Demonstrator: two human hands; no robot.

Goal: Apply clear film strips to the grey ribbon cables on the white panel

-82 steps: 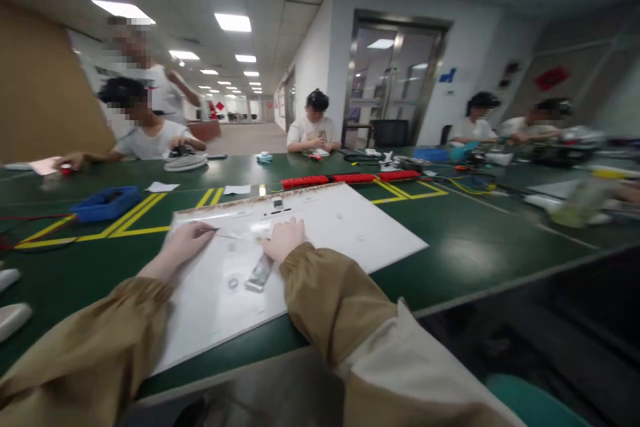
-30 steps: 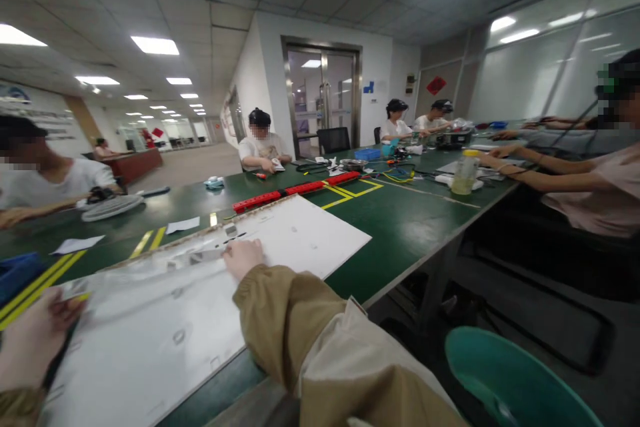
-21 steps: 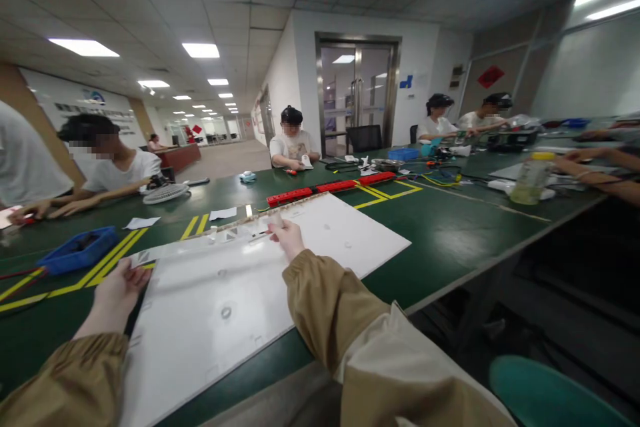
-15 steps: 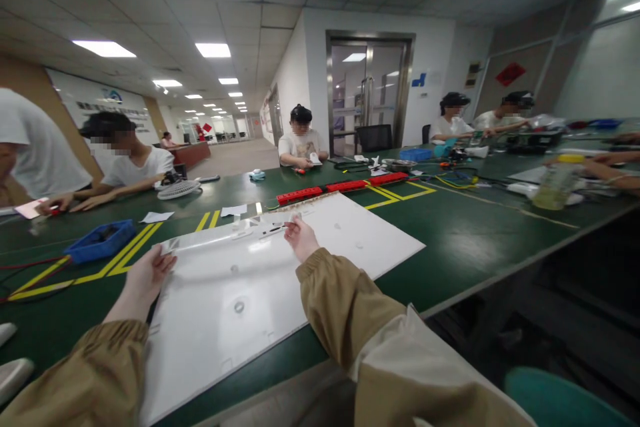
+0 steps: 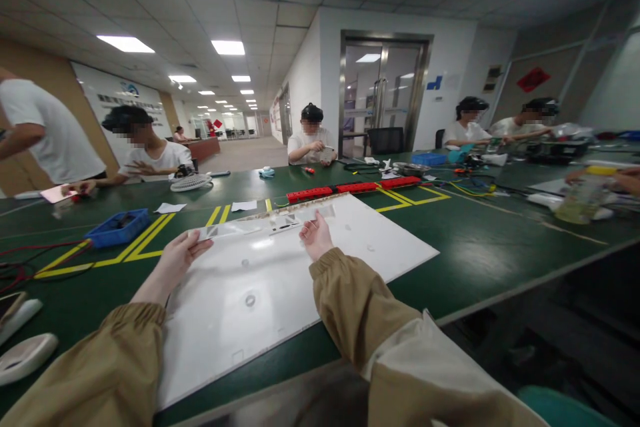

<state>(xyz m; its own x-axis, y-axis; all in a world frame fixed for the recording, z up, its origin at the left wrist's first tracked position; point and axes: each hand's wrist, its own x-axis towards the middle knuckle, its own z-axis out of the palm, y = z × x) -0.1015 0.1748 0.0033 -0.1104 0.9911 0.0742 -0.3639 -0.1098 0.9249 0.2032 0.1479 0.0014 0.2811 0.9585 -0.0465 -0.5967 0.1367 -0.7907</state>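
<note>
My left hand [image 5: 184, 255] is closed in a pinch on the left end of a long, thin, clear plastic strip [image 5: 235, 229]. The strip has grey marks and is held above the far part of a white board [image 5: 280, 293]. My right hand [image 5: 317, 236] is closed near the strip's right end, its fingers curled upward and seemingly pinching it. Glare makes the strip's edges hard to follow. A small white label-like patch with a dark slot [image 5: 285, 223] shows left of my right fingers. The board lies flat, with a small ring-shaped mark [image 5: 250, 301] on it.
Beyond the board lies a red power strip [image 5: 355, 187] on the green table [image 5: 480, 260]. A blue bin [image 5: 118, 227] and a white fan [image 5: 191, 183] stand to the left. White objects [image 5: 27, 357] lie near my left sleeve. A jar [image 5: 583, 200] stands right. Several people work around the table.
The view has turned slightly left. My right fingers sit farther from the dark slot, and both hands stay at the strip. The person opposite has raised their hands; the seated person at left lifted one.
</note>
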